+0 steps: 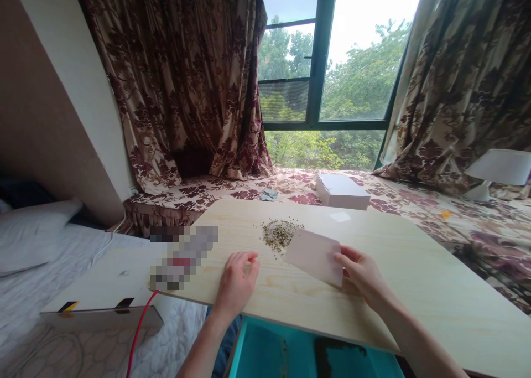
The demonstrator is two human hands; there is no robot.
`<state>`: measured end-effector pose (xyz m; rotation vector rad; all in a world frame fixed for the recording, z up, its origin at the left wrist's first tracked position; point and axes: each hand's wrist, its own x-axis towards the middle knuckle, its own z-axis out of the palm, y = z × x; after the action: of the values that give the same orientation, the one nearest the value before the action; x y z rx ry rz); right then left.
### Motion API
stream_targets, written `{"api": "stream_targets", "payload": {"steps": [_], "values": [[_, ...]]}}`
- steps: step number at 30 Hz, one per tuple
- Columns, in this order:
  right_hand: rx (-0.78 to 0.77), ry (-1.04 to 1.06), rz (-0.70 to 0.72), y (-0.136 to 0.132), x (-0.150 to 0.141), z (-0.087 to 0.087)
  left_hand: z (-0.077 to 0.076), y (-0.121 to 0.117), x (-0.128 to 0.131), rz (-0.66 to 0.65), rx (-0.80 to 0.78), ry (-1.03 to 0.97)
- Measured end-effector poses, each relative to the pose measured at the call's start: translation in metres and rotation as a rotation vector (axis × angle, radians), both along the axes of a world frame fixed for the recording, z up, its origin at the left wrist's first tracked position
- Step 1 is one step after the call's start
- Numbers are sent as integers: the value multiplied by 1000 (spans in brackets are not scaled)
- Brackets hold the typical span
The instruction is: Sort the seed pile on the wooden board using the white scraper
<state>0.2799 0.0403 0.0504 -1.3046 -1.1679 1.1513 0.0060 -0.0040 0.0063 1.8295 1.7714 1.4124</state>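
My right hand [362, 270] grips the right edge of a thin pale card [312, 254] between thumb and fingers. The card is held at a slant over the wooden tabletop [394, 262], its upper left edge at the side of a loose heap of small greenish-brown seeds [279, 235]. Several stray seeds lie around the heap. My left hand [238, 278] is near the table's front edge, left of the card and below the heap, with fingers loosely bent, thumb apart and nothing in it.
A turquoise bin [265, 347] with a dark patch inside sits under the front edge. A small white piece [340, 217] lies farther back on the table. Beyond stands a white box [343, 191]. A red cable [139, 334] hangs at the left, beside a large white box [103, 278].
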Motion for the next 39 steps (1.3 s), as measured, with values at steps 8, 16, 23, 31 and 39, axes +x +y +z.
{"api": "stream_targets", "payload": {"steps": [8, 16, 23, 31, 39], "values": [[-23, -8, 130, -22, -7, -1, 1, -1, 1, 9, 5, 0], [-15, -15, 205, -26, -6, -23, 0, 0, 0, 8, 13, 10], [-83, 7, 319, -41, -8, -21, 3, -1, 0, 13, 6, 4], [-34, -13, 182, -23, -15, 1, 3, -1, 0, 6, 2, 2], [-83, -59, 316, -36, -29, 7, 3, -1, 0, 11, 1, -18]]}}
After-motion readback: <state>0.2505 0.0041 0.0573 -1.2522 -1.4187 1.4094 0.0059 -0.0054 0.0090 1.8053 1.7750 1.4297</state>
